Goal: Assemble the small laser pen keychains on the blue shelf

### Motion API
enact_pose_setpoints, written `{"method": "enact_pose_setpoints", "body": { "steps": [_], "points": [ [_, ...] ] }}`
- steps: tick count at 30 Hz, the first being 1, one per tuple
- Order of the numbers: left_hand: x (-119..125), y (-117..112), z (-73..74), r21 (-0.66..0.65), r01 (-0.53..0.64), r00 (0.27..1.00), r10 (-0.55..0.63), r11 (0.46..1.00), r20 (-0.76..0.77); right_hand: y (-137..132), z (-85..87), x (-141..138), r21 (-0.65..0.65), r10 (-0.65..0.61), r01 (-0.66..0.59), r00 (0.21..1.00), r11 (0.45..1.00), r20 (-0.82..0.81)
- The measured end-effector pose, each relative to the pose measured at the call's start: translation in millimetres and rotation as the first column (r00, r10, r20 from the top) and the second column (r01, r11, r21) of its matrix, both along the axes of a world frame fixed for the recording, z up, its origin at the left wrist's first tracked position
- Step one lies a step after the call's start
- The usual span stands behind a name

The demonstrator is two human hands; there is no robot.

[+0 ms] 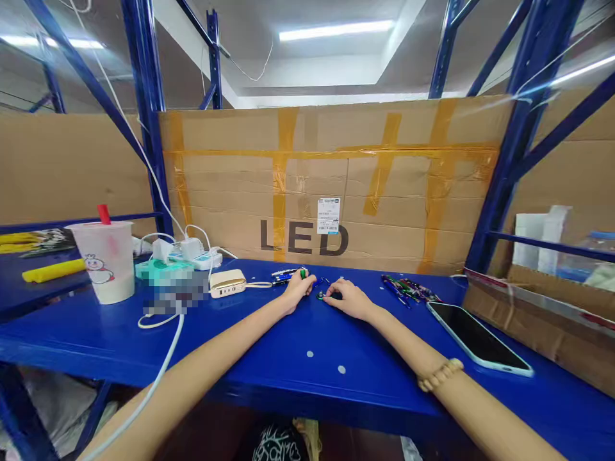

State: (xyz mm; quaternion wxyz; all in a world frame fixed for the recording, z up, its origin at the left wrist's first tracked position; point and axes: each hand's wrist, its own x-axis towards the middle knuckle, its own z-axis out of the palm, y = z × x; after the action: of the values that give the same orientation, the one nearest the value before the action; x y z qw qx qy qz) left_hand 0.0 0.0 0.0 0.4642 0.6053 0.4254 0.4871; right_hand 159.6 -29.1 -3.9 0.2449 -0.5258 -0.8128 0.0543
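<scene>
My left hand (298, 287) is closed at the back middle of the blue table, with a small green piece (302, 273) showing at its thumb and forefinger. Just right of it, my right hand (350, 298) has its thumb and fingertips drawn together at the tabletop. A tiny dark green piece (320, 295) is at those fingertips; its kind is too small to tell. Slim blue pens (282, 276) lie beyond my left hand, partly hidden by it. Some blue bits (323, 282) lie between the two hands. To the right is a pile of colourful patterned pens (410, 289).
A phone (480, 339) and an open cardboard box (538, 320) are at the right. On the left stand a plastic cup (108, 262), a cream power strip (227, 283) and white cables. A large taped carton (230, 192) walls off the back, between blue rack posts (148, 115).
</scene>
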Motion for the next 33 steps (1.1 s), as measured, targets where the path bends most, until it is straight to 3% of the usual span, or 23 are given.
{"method": "enact_pose_setpoints", "body": {
  "steps": [7, 18, 21, 26, 33],
  "points": [
    [0, -2, 1.7, -0.018, 0.019, 1.000, -0.019, 1.000, 0.010, -2, 1.8, -3, -0.020, 0.048, -0.050, 0.996, 0.999, -0.071],
    [-1, -9, 6.3, -0.052, 0.046, 0.998, -0.043, 0.998, 0.052, 3, 0.3, -5, -0.020, -0.037, 0.034, 0.986, 0.999, -0.163],
    [-1, -9, 6.7, -0.056, 0.051, 0.997, -0.047, 0.997, 0.064, -2, 4.0, -5, 0.043, -0.089, 0.097, 0.983, 0.994, -0.160],
    [-1, -9, 6.6, -0.042, 0.073, 0.995, -0.069, 0.996, 0.078, -13, 18.0, -2, 0.259, -0.128, 0.171, 0.976, 0.951, -0.174],
    [-1, -13, 8.2, -0.023, 0.186, 0.982, -0.185, 0.982, 0.046, -17, 21.6, -5, 0.435, -0.048, 0.101, 0.990, 0.895, -0.131]
  ]
}}
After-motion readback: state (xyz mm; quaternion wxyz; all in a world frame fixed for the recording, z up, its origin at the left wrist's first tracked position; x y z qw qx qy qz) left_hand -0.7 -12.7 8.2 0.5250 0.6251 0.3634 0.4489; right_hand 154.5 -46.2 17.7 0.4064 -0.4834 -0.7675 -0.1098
